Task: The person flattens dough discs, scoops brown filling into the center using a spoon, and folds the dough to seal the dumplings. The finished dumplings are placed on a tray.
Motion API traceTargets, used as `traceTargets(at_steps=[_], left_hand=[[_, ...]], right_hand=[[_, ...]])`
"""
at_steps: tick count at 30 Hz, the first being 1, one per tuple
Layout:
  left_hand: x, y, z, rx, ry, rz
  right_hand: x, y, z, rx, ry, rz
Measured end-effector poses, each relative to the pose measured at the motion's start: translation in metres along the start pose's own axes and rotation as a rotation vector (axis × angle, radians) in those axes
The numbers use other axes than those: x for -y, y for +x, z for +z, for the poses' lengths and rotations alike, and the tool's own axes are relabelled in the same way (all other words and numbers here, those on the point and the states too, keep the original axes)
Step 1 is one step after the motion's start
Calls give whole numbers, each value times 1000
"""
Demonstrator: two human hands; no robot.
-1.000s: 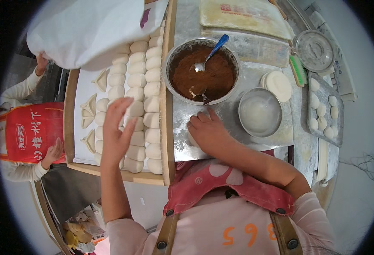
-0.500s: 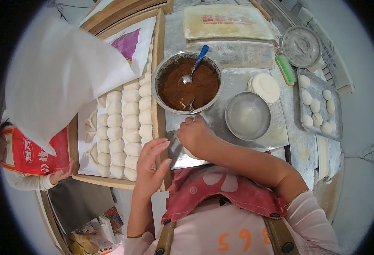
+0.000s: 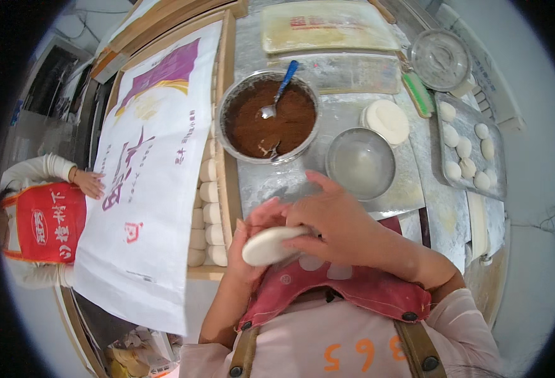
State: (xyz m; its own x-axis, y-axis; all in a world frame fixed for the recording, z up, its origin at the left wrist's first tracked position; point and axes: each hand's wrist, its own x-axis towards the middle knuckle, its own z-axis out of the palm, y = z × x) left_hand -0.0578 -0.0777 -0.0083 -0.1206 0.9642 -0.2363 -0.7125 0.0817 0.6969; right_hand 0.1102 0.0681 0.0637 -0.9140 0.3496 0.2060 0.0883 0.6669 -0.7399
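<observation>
The dough disc (image 3: pixel 266 247) is held tilted between both hands, off the bench (image 3: pixel 249 39) and in front of the person's red apron (image 3: pixel 359 271). The right hand (image 3: pixel 337 220) has its grip clamped on the disc's right edge, thumb over the upper face, index finger sticking out toward the small bowl (image 3: pixel 362 165). The left hand (image 3: pixel 238 257) cups the disc from the left, fingers behind it; whether its grip closes on the dough I cannot tell. Beyond the hands stands the big bowl (image 3: pixel 224 120) of brown powder (image 3: pixel 252 116), with a blue-handled spoon (image 3: pixel 284 85) resting in it. Dough rounds (image 3: pixel 388 121) lie stacked just behind the small bowl, and a metal tray (image 3: pixel 473 113) of dough balls sits farther right. At left, a printed white sheet (image 3: pixel 158 208) covers most of a wooden tray (image 3: pixel 227 157) of buns (image 3: pixel 209 191); a co-worker's hand (image 3: pixel 88 184) touches the sheet's left edge.
</observation>
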Motion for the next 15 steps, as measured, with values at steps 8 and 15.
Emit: traceTargets(at_steps=[8,15], left_hand=[[16,14,59,126,20,-389],[51,69,120,353,264,-704]], right_hand=[[-14,-60,-18,-225,51,319],[-30,-152,-35,-554,501,779]])
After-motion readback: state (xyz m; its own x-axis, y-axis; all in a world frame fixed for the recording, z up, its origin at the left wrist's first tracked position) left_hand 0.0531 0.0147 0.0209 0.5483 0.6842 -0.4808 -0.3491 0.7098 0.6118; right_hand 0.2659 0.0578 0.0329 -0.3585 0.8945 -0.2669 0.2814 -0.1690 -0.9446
